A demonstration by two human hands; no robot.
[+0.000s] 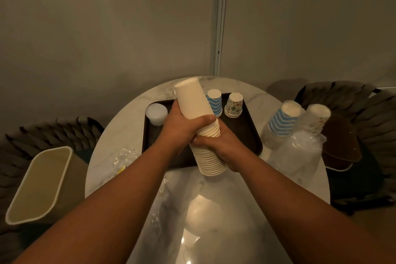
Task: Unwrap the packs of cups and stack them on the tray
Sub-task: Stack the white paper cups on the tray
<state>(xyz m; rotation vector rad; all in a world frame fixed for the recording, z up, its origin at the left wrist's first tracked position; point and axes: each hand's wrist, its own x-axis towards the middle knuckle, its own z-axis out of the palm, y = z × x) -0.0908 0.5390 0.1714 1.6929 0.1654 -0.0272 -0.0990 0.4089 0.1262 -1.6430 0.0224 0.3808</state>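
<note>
Two bare forearms reach forward over a round marble table point(128, 126). Fingers of the left hand point(182, 126) curl round the upper half of a long stack of plain white cups point(201, 126), held upside down and tilted; the right hand point(222, 146) wraps round its lower half, above the near edge of a dark tray point(248, 130). No wrapper shows on this stack, so it seems ready for placing. On the tray stand a blue-striped stack point(215, 103), a patterned stack point(234, 105) and a clear lidded tub point(156, 113). Next, probably: set the stack upright on bare tray. Two wrapped packs point(300, 126) wait at right.
</note>
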